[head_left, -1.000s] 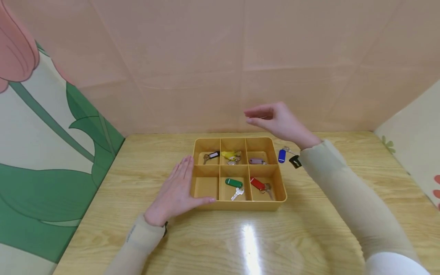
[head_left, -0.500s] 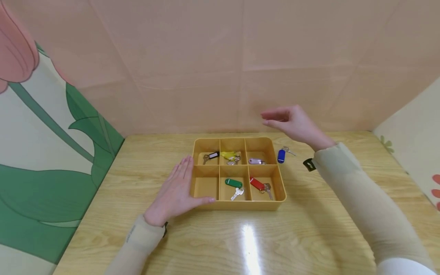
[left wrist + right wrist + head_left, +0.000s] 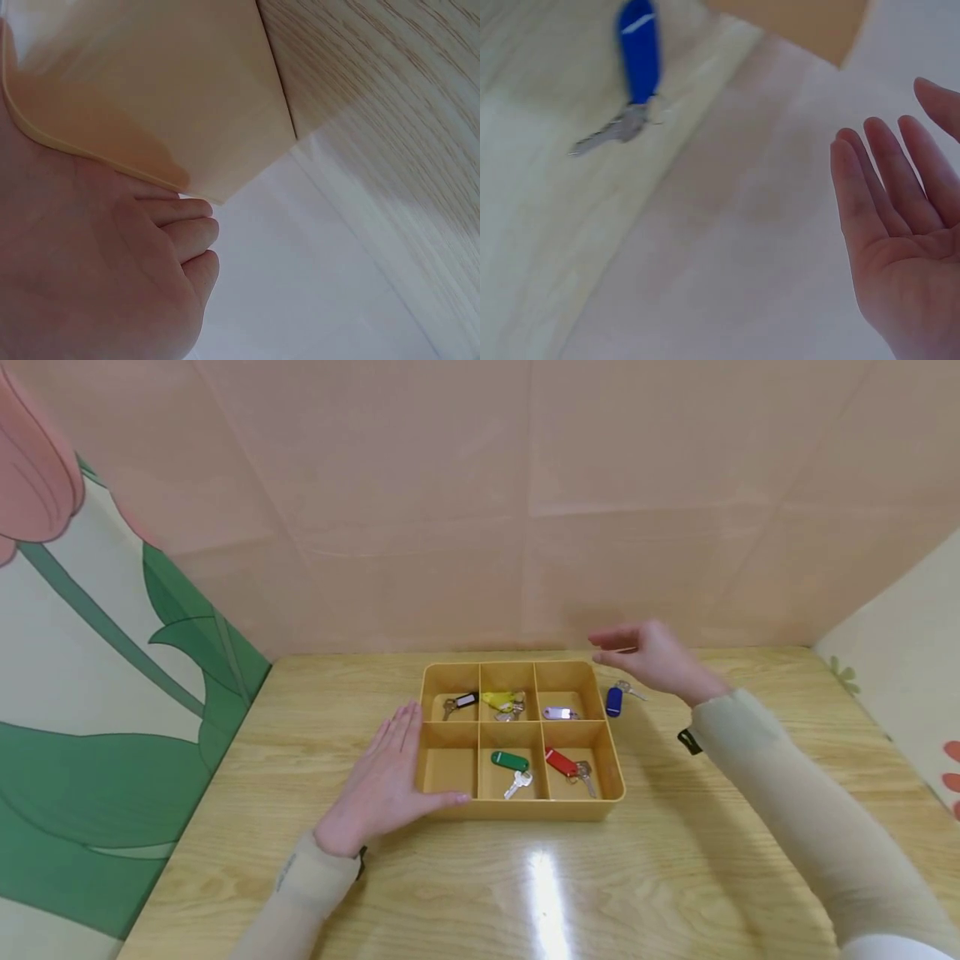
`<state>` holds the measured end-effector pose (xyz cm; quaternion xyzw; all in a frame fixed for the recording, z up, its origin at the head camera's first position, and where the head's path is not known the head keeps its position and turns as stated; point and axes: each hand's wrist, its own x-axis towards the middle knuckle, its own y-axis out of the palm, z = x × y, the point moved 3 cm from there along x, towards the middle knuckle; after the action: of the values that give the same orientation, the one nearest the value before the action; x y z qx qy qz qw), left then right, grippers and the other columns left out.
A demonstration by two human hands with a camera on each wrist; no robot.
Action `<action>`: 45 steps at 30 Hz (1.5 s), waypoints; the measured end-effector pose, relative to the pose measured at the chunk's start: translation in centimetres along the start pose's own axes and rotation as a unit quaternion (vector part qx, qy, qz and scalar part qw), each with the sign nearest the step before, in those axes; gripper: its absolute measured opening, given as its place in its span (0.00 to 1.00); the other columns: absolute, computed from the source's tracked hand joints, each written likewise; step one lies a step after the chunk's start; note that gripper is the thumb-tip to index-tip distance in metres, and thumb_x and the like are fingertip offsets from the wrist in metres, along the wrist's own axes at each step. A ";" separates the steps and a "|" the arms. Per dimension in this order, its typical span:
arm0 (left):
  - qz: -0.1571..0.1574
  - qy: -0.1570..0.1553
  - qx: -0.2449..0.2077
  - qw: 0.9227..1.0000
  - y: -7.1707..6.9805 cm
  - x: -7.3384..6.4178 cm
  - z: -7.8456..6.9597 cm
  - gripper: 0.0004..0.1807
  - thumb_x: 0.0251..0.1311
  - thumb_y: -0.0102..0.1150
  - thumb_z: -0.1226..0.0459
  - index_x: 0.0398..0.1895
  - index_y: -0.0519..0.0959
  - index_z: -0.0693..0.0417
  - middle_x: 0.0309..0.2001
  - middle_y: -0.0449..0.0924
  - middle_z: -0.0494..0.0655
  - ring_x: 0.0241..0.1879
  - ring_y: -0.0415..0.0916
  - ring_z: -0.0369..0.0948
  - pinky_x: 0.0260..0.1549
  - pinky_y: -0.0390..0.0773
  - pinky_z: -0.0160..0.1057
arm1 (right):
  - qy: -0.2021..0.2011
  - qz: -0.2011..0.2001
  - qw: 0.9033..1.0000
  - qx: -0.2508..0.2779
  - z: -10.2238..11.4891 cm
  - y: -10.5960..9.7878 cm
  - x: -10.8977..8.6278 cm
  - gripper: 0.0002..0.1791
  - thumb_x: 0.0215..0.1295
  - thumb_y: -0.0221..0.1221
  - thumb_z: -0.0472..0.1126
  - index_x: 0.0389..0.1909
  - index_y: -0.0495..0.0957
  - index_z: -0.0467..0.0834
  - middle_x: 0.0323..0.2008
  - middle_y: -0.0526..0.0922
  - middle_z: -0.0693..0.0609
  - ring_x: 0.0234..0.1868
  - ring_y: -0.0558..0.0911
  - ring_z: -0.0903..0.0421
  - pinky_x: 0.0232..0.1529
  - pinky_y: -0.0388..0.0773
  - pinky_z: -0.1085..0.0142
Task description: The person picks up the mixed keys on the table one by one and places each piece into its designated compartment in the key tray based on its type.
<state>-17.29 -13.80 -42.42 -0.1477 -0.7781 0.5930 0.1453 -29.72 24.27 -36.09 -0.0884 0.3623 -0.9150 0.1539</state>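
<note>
A yellow six-compartment box (image 3: 517, 810) sits on the wooden table. My left hand (image 3: 378, 781) rests along its left side, fingers straight, thumb over the front rim; in the left wrist view the palm lies against the box's rim (image 3: 97, 158). My right hand (image 3: 656, 658) hovers behind the box's back right corner, fingers extended and holding nothing. Just below it, outside the box, lies a key with a blue tag (image 3: 614, 702); the right wrist view shows the blue tag (image 3: 639, 52) and its key (image 3: 615, 131) on the table.
Inside the box are tagged keys: black tag (image 3: 467, 699), yellow tag (image 3: 498, 699) and purple tag (image 3: 558, 713) in the back row, green tag (image 3: 511, 761) and red tag (image 3: 562, 762) in front. The front left compartment shows its bare floor. A pink wall (image 3: 420, 527) rises behind the table.
My right hand has moved right and then down, from above the box's back right compartment to near the blue-tagged key. My left hand has stayed in place.
</note>
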 end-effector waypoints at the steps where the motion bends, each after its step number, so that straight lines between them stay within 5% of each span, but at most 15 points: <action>1: 0.000 0.000 0.001 1.000 0.0 0.0 0.0 0.73 0.49 0.43 0.17 0.81 0.33 0.61 0.80 0.28 0.54 0.79 0.27 0.47 0.76 0.35 0.45 | 0.003 0.000 1.000 -0.002 -0.4 0.1 0.0 0.22 0.73 0.63 0.43 0.62 0.79 0.36 0.58 0.81 0.37 0.54 0.84 0.41 0.56 0.80 0.48; 16: 0.001 -0.002 -0.002 1.000 0.0 -0.1 0.1 0.73 0.49 0.45 0.18 0.81 0.34 0.61 0.80 0.28 0.54 0.79 0.27 0.47 0.76 0.35 0.45 | 0.014 0.028 0.996 -0.083 -4.7 1.2 -0.9 0.24 0.70 0.65 0.44 0.61 0.79 0.35 0.61 0.77 0.32 0.61 0.75 0.31 0.59 0.74 0.38; 25: 0.006 -0.006 0.003 1.000 0.1 -0.2 0.2 0.74 0.48 0.42 0.17 0.81 0.33 0.60 0.80 0.27 0.54 0.79 0.26 0.46 0.76 0.35 0.45 | 0.006 0.057 0.995 -0.085 -6.0 2.0 -0.7 0.26 0.64 0.66 0.33 0.64 0.77 0.34 0.63 0.75 0.32 0.63 0.74 0.31 0.62 0.69 0.36; 45: -0.001 -0.006 -0.002 1.000 -0.2 -0.4 0.3 0.74 0.48 0.44 0.17 0.81 0.35 0.61 0.80 0.28 0.54 0.79 0.28 0.48 0.76 0.36 0.46 | 0.030 0.069 0.992 -0.097 -7.8 3.0 -0.4 0.22 0.63 0.67 0.31 0.58 0.80 0.31 0.56 0.82 0.33 0.58 0.78 0.34 0.61 0.72 0.38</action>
<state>-17.07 -14.24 -42.34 -0.1435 -0.7804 0.5920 0.1414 -30.84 27.27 -43.80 -0.0503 0.4590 -0.8650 0.1966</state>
